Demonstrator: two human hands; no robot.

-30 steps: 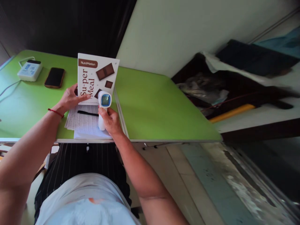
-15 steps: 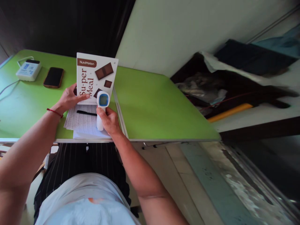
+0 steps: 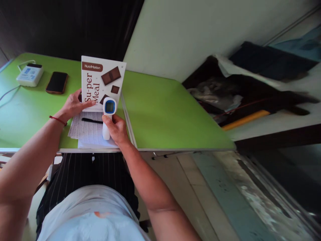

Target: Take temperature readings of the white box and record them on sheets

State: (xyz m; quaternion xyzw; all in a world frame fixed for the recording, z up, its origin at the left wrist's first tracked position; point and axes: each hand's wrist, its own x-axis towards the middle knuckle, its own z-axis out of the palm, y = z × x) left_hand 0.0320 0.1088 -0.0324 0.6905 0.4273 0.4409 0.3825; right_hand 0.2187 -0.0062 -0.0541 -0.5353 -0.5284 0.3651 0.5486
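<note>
My left hand (image 3: 76, 103) grips the lower left side of a white box (image 3: 106, 95) with brown "NutriMotion Su-per Meal" print and chocolate pictures, its thumb across the front. The box stands upright on the far side of the papers. In my right hand (image 3: 117, 129) is a white infrared thermometer (image 3: 106, 132) with a blue-framed screen, held by its handle, the head just in front of the box's lower right part. Below lie handwritten sheets (image 3: 75, 129) and a black pen (image 3: 91, 120), whose right end is hidden by the thermometer.
On the green folding table (image 3: 170, 113), a smartphone (image 3: 57, 83) and a white device with a cable (image 3: 31, 75) lie at the left. A dark panel (image 3: 67, 26) rises behind. Beyond the table's right end are piled cloths and bags (image 3: 213, 92).
The thermometer's screen has turned from pale to darker. Both hands, the box and the thermometer stay in nearly the same place; the view has shifted only very slightly.
</note>
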